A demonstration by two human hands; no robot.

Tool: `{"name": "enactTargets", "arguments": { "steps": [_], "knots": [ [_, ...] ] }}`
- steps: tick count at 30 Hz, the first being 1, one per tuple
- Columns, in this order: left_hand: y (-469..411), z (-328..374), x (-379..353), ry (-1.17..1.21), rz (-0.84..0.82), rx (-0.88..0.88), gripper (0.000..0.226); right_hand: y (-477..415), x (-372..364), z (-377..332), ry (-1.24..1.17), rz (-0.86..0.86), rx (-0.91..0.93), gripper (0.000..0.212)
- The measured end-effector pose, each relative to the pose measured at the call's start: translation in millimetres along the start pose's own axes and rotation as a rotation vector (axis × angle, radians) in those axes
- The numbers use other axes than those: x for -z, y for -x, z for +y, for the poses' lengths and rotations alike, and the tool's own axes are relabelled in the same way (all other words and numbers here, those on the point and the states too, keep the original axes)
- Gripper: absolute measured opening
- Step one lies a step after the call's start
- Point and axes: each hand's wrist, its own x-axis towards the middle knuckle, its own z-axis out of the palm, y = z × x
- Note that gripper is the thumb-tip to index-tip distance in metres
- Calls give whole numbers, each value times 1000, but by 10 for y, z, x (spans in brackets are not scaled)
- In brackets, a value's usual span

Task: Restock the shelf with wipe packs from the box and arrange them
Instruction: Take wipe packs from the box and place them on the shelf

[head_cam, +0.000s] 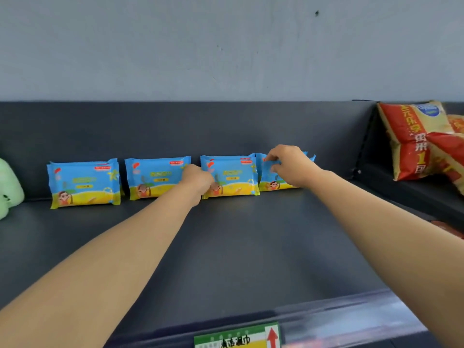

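Note:
Several blue-and-yellow wipe packs stand upright in a row against the back of the dark shelf (238, 247). The leftmost pack (84, 183) and the one beside it (155, 177) stand untouched. My left hand (197, 179) is curled at the gap to the pack second from the right (233, 175) and grips that pack's left edge; its fingers are mostly hidden. My right hand (288, 164) pinches the top of the rightmost pack (265, 177), which overlaps its neighbour's right edge. No box is in view.
A pale green plush toy (8, 189) sits at the shelf's left end. Red-and-yellow bags (416, 141) lie beyond a low divider (364, 146) on the right. A green price label (237, 337) hangs on the shelf's front rail. A grey wall rises behind.

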Motion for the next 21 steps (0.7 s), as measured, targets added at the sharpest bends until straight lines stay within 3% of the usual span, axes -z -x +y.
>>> {"name": "enactTargets", "arguments": {
  "steps": [6,9,12,15,18,21],
  "knots": [
    [36,50,-105,-105,173,-31,33,-103,16,115,-158,9,64,38],
    [79,89,-145,-92,119,1,56,-101,-17,240,-126,121,102,45],
    [121,100,-183,-159,133,-3,77,-54,-47,441,19,236,20,53],
    [143,92,-221,-174,187,-14,76,8,-103,625,104,259,-126,69],
    [164,75,-262,-167,243,-33,70,51,-157,691,-84,230,-256,82],
    [179,84,-281,-175,282,-48,61,74,-209,685,-376,177,-378,81]
  ]
}}
